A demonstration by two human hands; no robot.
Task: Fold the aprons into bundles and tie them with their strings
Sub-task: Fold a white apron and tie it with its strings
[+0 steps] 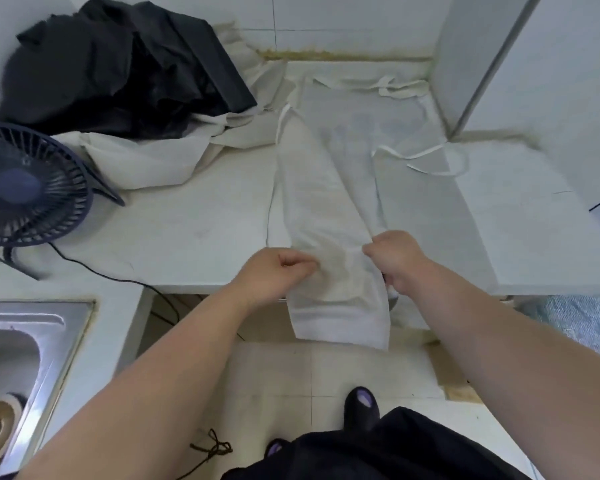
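A white apron (pixel 323 202) lies lengthwise on the white counter (pixel 194 230), its left side folded over the middle and its lower end hanging over the front edge. My left hand (pixel 274 268) pinches the folded cloth at its left edge. My right hand (pixel 395 258) grips the cloth at its right edge, near the counter's front. The apron's strings (pixel 426 157) trail loose to the right, and the neck strap (pixel 392 86) lies at the far end by the wall.
A pile of black aprons (pixel 118 67) sits on more white aprons (pixel 146 161) at the back left. A dark desk fan (pixel 28 185) with its cord stands at the left. A steel sink (pixel 21 348) is lower left. A white cabinet (pixel 499 64) rises at the right.
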